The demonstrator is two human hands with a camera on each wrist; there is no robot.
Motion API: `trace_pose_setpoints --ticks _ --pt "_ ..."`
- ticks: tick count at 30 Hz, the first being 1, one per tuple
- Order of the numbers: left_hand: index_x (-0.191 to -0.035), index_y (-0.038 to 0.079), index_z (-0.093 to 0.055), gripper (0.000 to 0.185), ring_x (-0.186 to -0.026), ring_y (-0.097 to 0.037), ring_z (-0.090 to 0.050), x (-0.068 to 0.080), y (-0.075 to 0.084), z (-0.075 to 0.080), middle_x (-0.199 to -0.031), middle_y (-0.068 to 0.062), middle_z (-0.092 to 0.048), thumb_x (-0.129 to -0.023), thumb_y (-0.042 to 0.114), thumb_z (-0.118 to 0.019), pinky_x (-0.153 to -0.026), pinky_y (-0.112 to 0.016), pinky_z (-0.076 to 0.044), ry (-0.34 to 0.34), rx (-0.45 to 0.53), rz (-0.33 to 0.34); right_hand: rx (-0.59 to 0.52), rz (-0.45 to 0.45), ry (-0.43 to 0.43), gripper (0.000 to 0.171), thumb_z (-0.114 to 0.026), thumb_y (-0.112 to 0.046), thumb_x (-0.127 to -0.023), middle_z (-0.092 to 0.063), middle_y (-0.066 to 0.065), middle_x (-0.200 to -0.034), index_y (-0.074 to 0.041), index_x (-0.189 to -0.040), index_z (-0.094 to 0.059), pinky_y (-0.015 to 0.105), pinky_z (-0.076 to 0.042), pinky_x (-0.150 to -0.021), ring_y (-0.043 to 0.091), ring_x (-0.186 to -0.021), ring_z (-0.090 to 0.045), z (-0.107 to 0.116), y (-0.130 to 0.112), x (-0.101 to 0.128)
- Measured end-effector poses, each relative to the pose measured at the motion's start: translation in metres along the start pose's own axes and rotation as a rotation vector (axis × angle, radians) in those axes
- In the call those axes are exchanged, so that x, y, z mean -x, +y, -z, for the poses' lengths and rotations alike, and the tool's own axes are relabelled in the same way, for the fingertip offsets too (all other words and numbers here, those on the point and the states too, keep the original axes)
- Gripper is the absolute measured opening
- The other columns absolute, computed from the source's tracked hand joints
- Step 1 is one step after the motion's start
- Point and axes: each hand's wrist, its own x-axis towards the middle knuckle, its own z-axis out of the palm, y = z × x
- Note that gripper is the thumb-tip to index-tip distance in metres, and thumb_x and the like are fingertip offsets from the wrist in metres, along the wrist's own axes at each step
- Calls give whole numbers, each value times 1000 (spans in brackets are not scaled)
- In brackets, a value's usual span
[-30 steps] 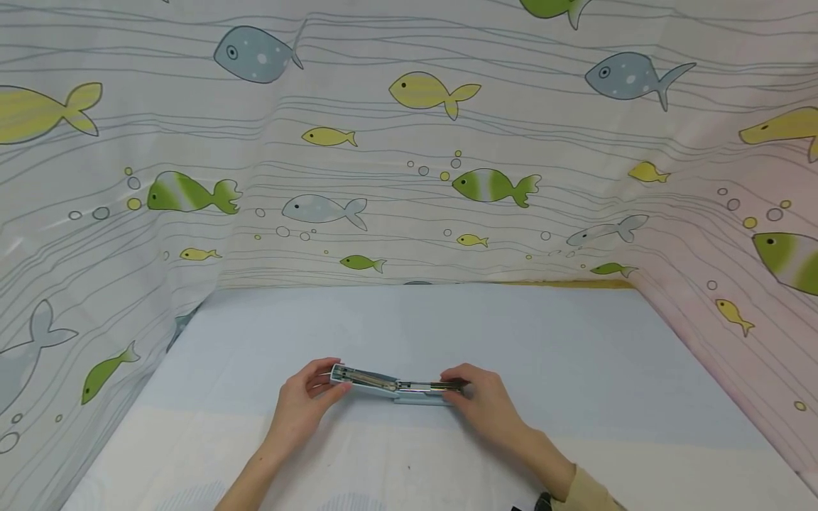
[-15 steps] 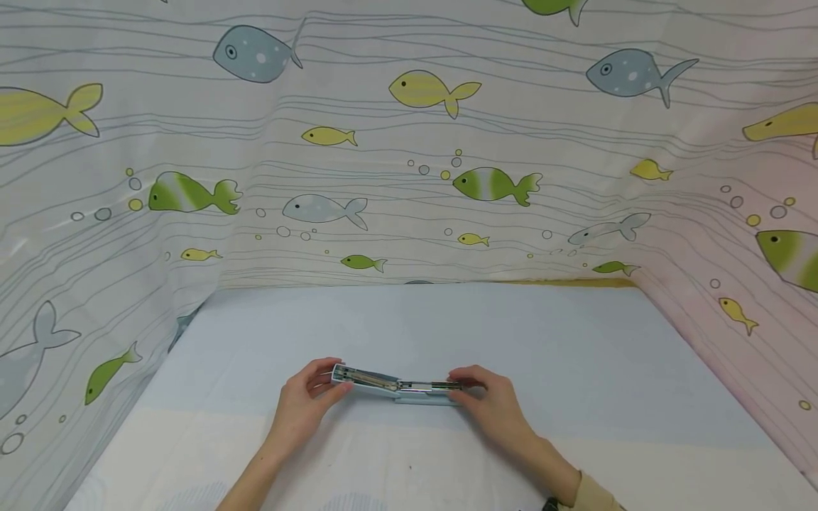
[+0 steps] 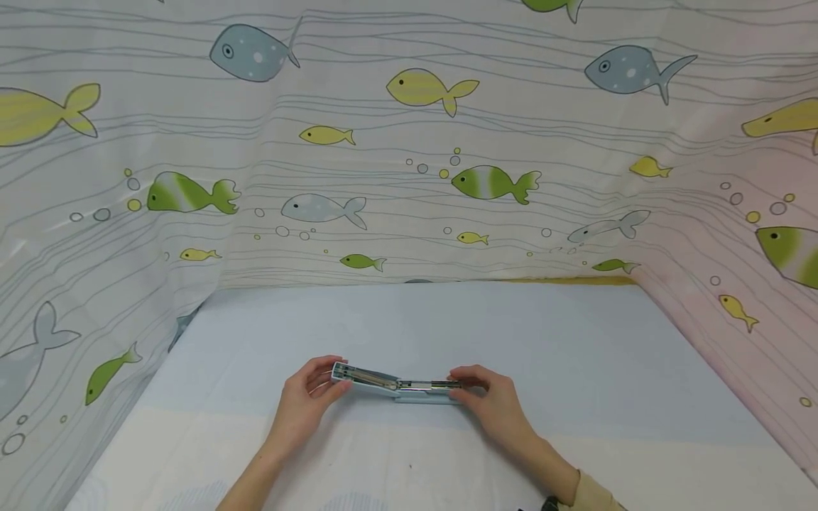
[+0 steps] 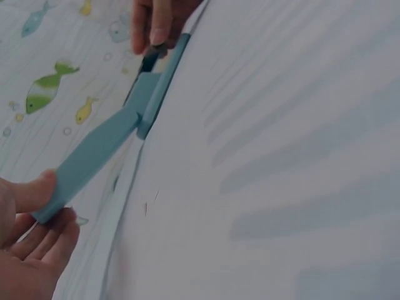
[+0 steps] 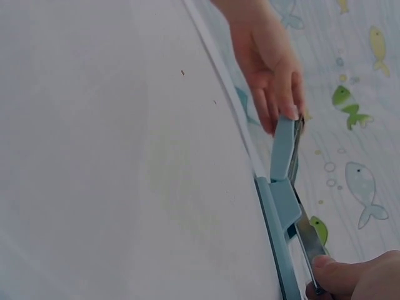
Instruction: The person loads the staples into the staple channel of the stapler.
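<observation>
A light blue stapler (image 3: 396,385) lies swung open flat on the table, its metal staple channel facing up. My left hand (image 3: 329,382) pinches its raised left end between thumb and fingers; the left wrist view shows that end (image 4: 94,153) between my thumb and fingertips (image 4: 44,212). My right hand (image 3: 459,389) grips the right end, thumb on the near side and fingers on the far side. In the right wrist view my thumb (image 5: 337,272) presses the metal strip of the stapler (image 5: 284,162), with the left hand (image 5: 269,69) beyond.
The table (image 3: 575,355) is covered with a pale blue and cream cloth. A fish-print curtain (image 3: 409,156) stands along the back and both sides, closing in the work area. A beige sleeve cuff (image 3: 594,493) shows on my right arm.
The fingers of my right hand have shifted slightly to the right along the stapler. The left hand and the stapler keep their place.
</observation>
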Motion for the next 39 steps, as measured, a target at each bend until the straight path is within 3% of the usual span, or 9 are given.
trace_pose_setpoints --ticks 5,8,17,23,29,39 --pt "-121 5 -56 47 -110 -24 -60 0 -2 0 -122 -12 -60 -80 17 -75 -89 -19 -51 -10 12 -8 -28 -60 8 31 -80 -9 -72 -71 -4 -96 -12 -101 -70 35 -50 -89 16 -91 -65 0 -4 1" --pt "-121 7 -56 46 -110 -22 -60 0 -3 -1 -123 -12 -60 -80 17 -74 -88 -19 -51 -11 31 -1 -33 -76 1 30 -78 -3 -73 -71 4 -97 -7 -102 -69 39 -49 -90 24 -93 -65 1 -22 3" --pt "-124 0 -51 46 -111 -10 -58 -1 1 -7 -125 -16 -58 -82 4 -70 -90 -20 -51 1 157 10 -33 -54 -2 29 -80 -13 -73 -71 -10 -94 -20 -99 -71 25 -50 -85 10 -89 -64 -1 -2 0" --pt "-125 3 -51 48 -111 -9 -58 -4 6 -15 -125 -14 -59 -81 4 -71 -88 -20 -52 27 200 38 -59 -86 3 30 -80 -9 -72 -71 -5 -95 -16 -99 -71 29 -50 -86 14 -90 -65 -1 -5 0" --pt "-126 7 -52 51 -114 -9 -56 -6 13 -21 -126 -12 -58 -80 6 -73 -89 -20 -51 17 246 65 -73 -103 -11 29 -77 -1 -74 -71 7 -98 -5 -102 -69 38 -50 -88 26 -92 -65 3 -30 2" --pt "-126 5 -53 53 -117 -14 -55 -8 15 -29 -125 -13 -59 -78 5 -75 -92 -23 -50 -7 323 14 -47 -98 -34 29 -76 -1 -75 -70 9 -99 -3 -103 -68 41 -51 -88 28 -94 -64 6 -39 4"
